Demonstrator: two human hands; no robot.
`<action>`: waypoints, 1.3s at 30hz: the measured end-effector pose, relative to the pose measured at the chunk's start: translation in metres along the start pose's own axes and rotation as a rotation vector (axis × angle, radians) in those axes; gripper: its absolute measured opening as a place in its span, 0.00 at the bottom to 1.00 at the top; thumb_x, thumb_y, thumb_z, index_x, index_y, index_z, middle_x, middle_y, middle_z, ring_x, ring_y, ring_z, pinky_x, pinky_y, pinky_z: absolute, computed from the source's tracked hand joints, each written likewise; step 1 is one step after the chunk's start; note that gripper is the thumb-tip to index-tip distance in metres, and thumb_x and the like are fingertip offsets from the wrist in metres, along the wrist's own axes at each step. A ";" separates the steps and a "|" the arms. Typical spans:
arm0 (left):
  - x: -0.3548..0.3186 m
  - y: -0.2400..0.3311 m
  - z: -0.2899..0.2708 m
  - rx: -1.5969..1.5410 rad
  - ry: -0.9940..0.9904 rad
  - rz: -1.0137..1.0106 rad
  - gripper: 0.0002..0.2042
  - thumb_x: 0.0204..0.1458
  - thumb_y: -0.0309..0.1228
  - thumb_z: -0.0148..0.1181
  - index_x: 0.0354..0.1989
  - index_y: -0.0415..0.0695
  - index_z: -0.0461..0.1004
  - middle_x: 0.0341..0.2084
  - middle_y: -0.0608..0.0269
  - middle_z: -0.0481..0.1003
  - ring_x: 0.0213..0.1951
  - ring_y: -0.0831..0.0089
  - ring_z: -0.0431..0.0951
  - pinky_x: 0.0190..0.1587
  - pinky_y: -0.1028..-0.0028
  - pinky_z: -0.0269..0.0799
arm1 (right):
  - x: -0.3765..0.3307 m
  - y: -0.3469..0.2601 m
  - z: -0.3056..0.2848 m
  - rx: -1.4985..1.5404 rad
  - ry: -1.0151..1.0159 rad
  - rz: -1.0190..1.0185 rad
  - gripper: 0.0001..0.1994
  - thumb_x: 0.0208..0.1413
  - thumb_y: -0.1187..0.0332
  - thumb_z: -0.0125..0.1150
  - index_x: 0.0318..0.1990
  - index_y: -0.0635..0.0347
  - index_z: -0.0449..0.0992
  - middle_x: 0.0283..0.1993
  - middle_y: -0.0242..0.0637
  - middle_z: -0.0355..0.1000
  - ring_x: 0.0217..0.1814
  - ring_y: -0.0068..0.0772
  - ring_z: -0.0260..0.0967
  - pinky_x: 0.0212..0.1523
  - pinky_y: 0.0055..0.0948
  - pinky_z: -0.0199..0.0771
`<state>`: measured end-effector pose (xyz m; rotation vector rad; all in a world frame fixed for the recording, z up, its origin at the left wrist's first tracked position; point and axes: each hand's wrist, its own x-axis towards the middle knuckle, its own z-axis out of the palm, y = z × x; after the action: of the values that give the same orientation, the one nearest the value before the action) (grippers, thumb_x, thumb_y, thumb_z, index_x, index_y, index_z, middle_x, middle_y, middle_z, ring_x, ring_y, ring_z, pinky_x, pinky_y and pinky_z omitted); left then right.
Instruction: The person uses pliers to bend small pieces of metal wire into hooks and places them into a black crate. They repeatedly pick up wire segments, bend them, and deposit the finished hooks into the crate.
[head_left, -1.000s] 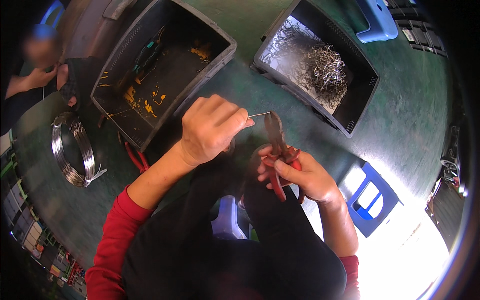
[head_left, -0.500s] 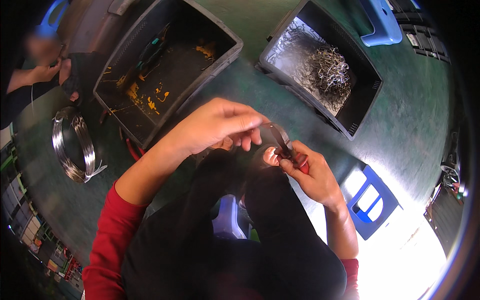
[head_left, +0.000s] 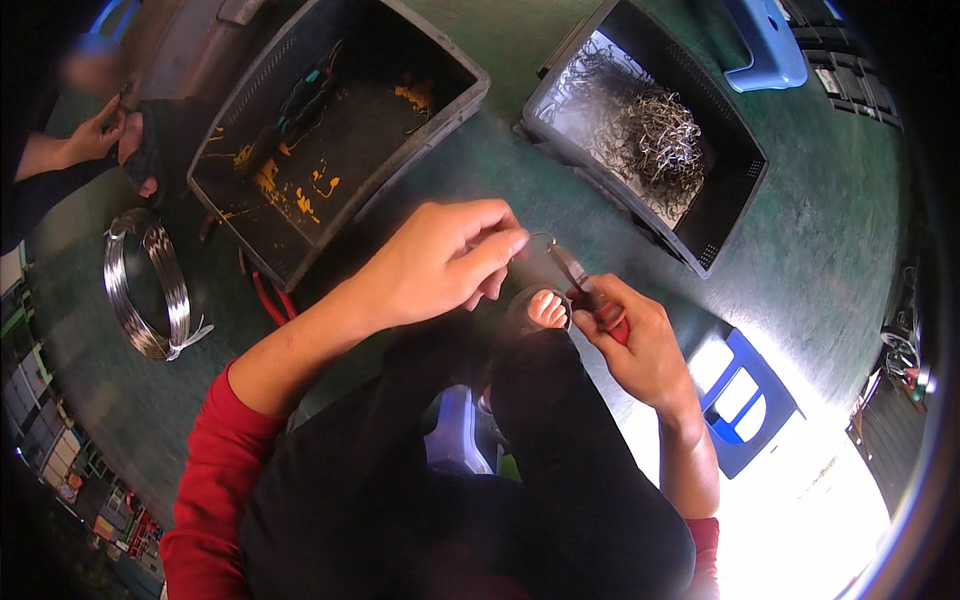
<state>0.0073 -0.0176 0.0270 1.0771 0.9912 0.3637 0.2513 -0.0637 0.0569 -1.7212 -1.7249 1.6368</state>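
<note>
A pair of pliers with red handles [head_left: 612,318] is gripped in my right hand [head_left: 640,345], its metal jaws [head_left: 570,266] pointing up and to the left. Between the jaw tips and my left hand [head_left: 455,255] shows a short, thin bent wire [head_left: 543,236]. The thumb and forefinger of my left hand are pinched at the wire's left end, and the other fingers are curled beneath. Both hands are above my knees, and the toes of my foot [head_left: 547,308] show just below the pliers.
A black crate [head_left: 470,95] with yellow stains stands ahead left; another crate [head_left: 735,215] ahead right holds many bent wire pieces [head_left: 662,135]. A wire coil [head_left: 120,290] and red-handled tool [head_left: 268,298] lie left. Blue stools [head_left: 765,60] stand right. Another person's hand [head_left: 92,140] is far left.
My right hand and the pliers have shifted slightly right. The jaws' tips have moved up a little, and the fingers of my left hand have curled in more.
</note>
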 end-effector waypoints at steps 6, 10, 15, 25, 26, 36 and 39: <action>0.008 -0.011 -0.006 -0.103 -0.121 -0.080 0.25 0.66 0.46 0.47 0.20 0.42 0.72 0.13 0.72 0.66 0.18 0.84 0.63 0.22 0.80 0.58 | -0.001 0.000 -0.008 -0.008 -0.077 0.089 0.09 0.57 0.74 0.61 0.45 0.64 0.74 0.32 0.40 0.73 0.35 0.30 0.70 0.42 0.30 0.70; 0.005 -0.015 -0.003 -0.185 -0.061 -0.072 0.26 0.67 0.43 0.46 0.14 0.45 0.63 0.13 0.74 0.61 0.19 0.85 0.57 0.23 0.79 0.50 | 0.002 0.008 -0.003 -0.217 0.045 -0.090 0.11 0.54 0.78 0.61 0.46 0.63 0.73 0.36 0.44 0.73 0.36 0.40 0.72 0.42 0.33 0.71; 0.004 -0.016 0.001 -0.240 -0.017 -0.097 0.24 0.64 0.43 0.49 0.15 0.44 0.66 0.12 0.73 0.60 0.18 0.85 0.57 0.22 0.79 0.50 | 0.001 0.014 0.002 -0.454 0.169 -0.122 0.18 0.47 0.80 0.60 0.48 0.58 0.73 0.38 0.41 0.70 0.39 0.49 0.71 0.41 0.41 0.71; 0.001 -0.010 0.007 -0.328 0.029 -0.178 0.24 0.64 0.42 0.49 0.13 0.48 0.60 0.12 0.75 0.55 0.18 0.85 0.51 0.22 0.79 0.45 | 0.002 0.011 0.009 -0.792 0.335 -0.234 0.20 0.46 0.79 0.62 0.49 0.53 0.74 0.39 0.37 0.68 0.42 0.41 0.69 0.42 0.39 0.68; 0.002 -0.010 0.008 -0.324 0.030 -0.221 0.24 0.64 0.42 0.50 0.13 0.48 0.60 0.12 0.75 0.55 0.18 0.85 0.51 0.22 0.79 0.45 | 0.003 0.012 0.009 -0.830 0.338 -0.235 0.20 0.46 0.79 0.62 0.49 0.53 0.74 0.39 0.37 0.68 0.41 0.42 0.69 0.42 0.39 0.68; 0.005 -0.008 -0.018 0.217 0.028 -0.033 0.19 0.64 0.42 0.51 0.29 0.38 0.77 0.19 0.67 0.74 0.21 0.83 0.69 0.28 0.79 0.65 | -0.002 0.008 -0.008 -0.392 0.019 -0.071 0.12 0.54 0.74 0.63 0.46 0.58 0.74 0.34 0.43 0.68 0.37 0.51 0.69 0.39 0.38 0.69; 0.004 -0.007 -0.017 0.073 0.007 0.006 0.13 0.62 0.32 0.56 0.46 0.35 0.79 0.27 0.63 0.79 0.27 0.84 0.75 0.32 0.80 0.70 | 0.000 0.006 -0.009 -0.328 -0.032 -0.067 0.11 0.55 0.73 0.63 0.46 0.59 0.74 0.35 0.43 0.70 0.36 0.48 0.70 0.40 0.36 0.69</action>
<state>-0.0055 -0.0087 0.0170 1.1457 1.0135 0.3389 0.2614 -0.0608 0.0556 -1.7535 -2.1396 1.4226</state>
